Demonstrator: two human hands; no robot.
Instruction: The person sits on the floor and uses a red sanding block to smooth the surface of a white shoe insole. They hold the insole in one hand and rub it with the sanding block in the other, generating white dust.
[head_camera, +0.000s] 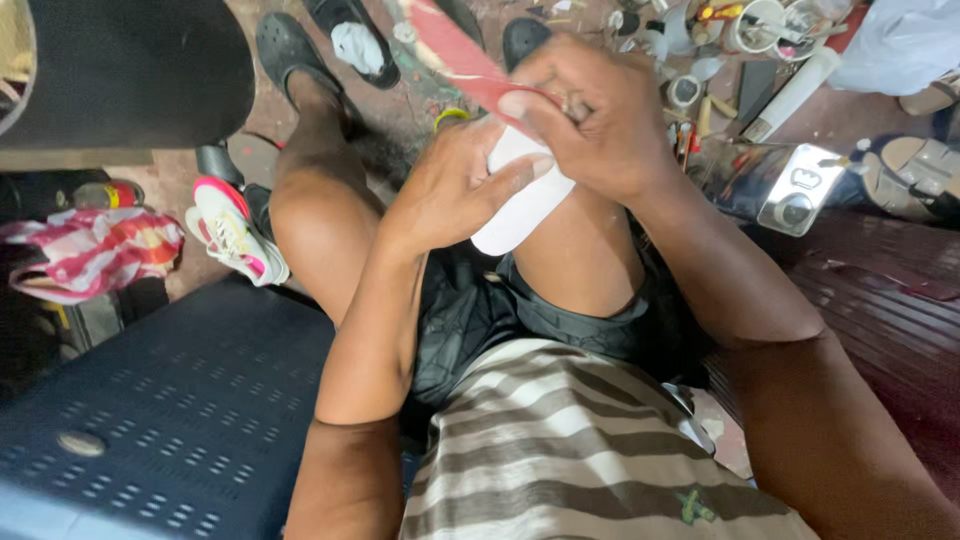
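Seated low, a person's left hand (450, 190) and right hand (590, 120) close together around a white shoe sole (520, 205) with a red strip (465, 55), held above the knees, near a scattered sneaker (232, 232) at left

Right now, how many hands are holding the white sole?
2: the left hand grips the white sole from the left, the right hand from above.

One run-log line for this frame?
left hand: grips white sole | right hand: holds red piece over sole | near: sneaker on floor
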